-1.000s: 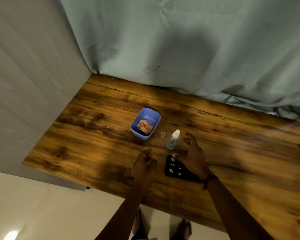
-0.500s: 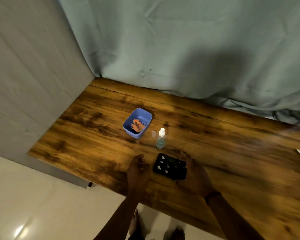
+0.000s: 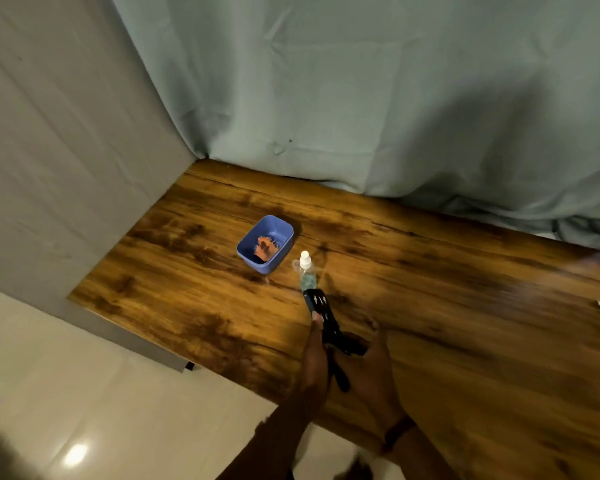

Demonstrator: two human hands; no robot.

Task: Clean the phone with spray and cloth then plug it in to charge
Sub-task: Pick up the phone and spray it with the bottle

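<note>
Above the brown table (image 3: 465, 306), near the spray bottle (image 3: 306, 271), I see the left hand (image 3: 315, 358) and right hand (image 3: 373, 372) both gripping the phone (image 3: 321, 308).

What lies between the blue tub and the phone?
In the head view, the spray bottle stands upright between the blue tub and the phone. A small clear cap sits beside the bottle.

One wide-angle camera, worn on the head, looks forward and steeply down across the wooden counter (image 3: 482, 341) toward the curtain (image 3: 361, 98); the left hand (image 3: 314, 358) and right hand (image 3: 373, 372) sit close beneath it, floor (image 3: 101, 393) at lower left.
</note>
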